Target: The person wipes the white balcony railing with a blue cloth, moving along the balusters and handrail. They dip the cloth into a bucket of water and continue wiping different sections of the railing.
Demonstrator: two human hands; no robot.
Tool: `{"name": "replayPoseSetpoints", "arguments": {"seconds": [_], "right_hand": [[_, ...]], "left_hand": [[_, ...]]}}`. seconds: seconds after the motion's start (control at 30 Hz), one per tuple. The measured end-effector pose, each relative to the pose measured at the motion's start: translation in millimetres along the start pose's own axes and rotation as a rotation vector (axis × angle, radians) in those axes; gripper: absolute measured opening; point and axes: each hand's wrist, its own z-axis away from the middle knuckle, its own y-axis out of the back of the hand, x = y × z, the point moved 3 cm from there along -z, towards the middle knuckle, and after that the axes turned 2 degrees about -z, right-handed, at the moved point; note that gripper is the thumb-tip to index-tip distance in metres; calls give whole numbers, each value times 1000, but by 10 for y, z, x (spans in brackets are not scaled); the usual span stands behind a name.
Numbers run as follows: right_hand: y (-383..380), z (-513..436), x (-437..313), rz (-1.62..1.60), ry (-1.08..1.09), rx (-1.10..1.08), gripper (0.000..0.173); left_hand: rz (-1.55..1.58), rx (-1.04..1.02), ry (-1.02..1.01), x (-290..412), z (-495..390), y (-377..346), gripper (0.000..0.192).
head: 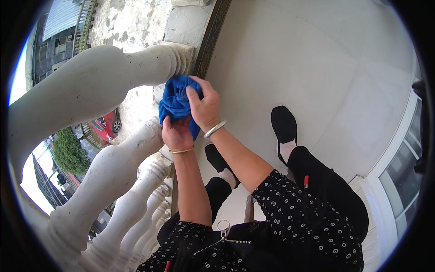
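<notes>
A bunched blue cloth [178,98] is held between my two hands, close to the base of a white baluster [102,73]. My right hand [205,103], with a silver-coloured bangle at the wrist, grips the cloth from its right side, thumb on top. My left hand [178,134], wearing a thin gold-coloured bangle, cups the cloth from below with its palm turned up; some of its fingers are hidden by the folds. Whether the cloth touches the baluster cannot be told.
More white balusters [108,170] run down the left side. A dark edging strip [212,37] borders the light floor [306,61]. My feet in black shoes [284,124] stand on that floor. A white-framed glass door or window [397,170] is at right. Beyond the balusters is a red car [107,125].
</notes>
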Motion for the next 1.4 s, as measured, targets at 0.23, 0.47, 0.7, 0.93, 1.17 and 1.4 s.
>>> {"name": "replayPoseSetpoints", "arguments": {"seconds": [0.23, 0.47, 0.7, 0.93, 1.17, 1.4], "right_hand": [[-299, -1017, -197, 250, 512, -22, 32], [-43, -59, 59, 427, 179, -223, 25], [83, -136, -1098, 65, 682, -184, 29], [-877, -883, -1270, -193, 585, -464, 39], [-1028, -1148, -938, -135, 332, -718, 49], [-517, -542, -304, 342, 700, -11, 26]], "left_hand": [[3, -94, 16, -43, -197, -289, 34], [70, 290, -2, 171, -34, -91, 37], [57, -123, -715, 1276, 416, -428, 38], [96, 47, -572, 1492, -211, -1034, 54], [119, -203, -541, 1177, -359, -983, 65], [-33, -139, -526, 432, -768, -435, 48]]}}
